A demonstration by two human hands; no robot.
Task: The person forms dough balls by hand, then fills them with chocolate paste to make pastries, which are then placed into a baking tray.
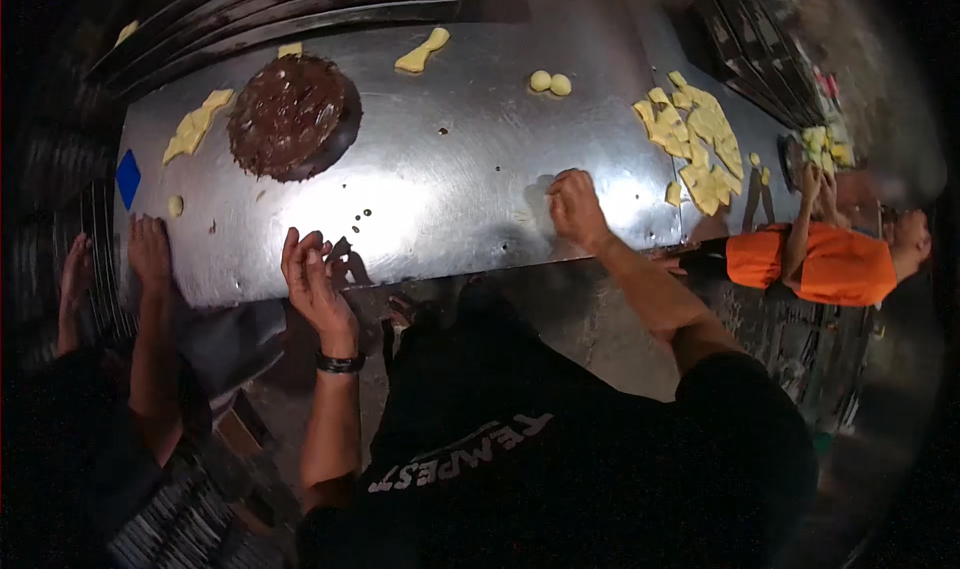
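My left hand point(315, 279) hovers at the near edge of the steel table point(450, 169), fingers apart and holding nothing. My right hand point(575, 207) rests on the table surface with its fingers curled; what lies under it, if anything, is hidden. A round dark chocolate-covered disc point(290, 114) lies at the far left of the table. Two small pale dough balls point(550, 82) sit beyond my right hand.
Flat pale dough pieces point(695, 139) are heaped at the right; more scraps point(195, 124) lie left of the disc, another point(422, 52) at the far edge. A co-worker's hands point(148, 249) rest on the left edge. A person in orange point(825, 259) works at the right.
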